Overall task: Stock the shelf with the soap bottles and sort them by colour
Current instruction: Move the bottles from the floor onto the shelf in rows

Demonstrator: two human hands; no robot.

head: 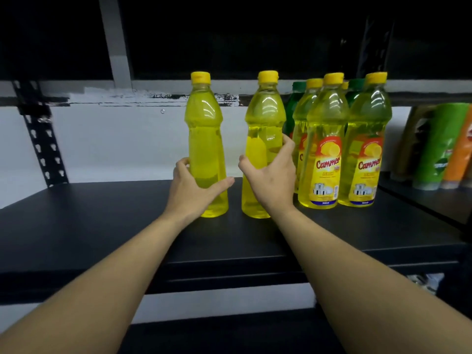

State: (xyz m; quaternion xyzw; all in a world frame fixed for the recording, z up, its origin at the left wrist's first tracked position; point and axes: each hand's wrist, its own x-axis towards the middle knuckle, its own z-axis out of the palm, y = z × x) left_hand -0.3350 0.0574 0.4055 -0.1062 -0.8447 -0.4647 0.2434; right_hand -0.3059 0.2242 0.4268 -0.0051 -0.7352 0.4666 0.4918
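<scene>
Two yellow soap bottles stand upright on the black shelf [107, 221] with their labels turned away. My left hand [190, 190] wraps the lower part of the left yellow bottle [205, 139]. My right hand [272, 177] grips the middle of the right yellow bottle [264, 129]. Just to the right stands a group of labelled yellow bottles [324, 154], packed close together, and behind them two green-capped green bottles [296, 98] show partly.
A perforated black upright [42, 139] stands at the shelf's left back, against a white wall. On the neighbouring shelf to the right lean green and orange packages [441, 149]. A lower black shelf edge [229, 335] lies under my forearms.
</scene>
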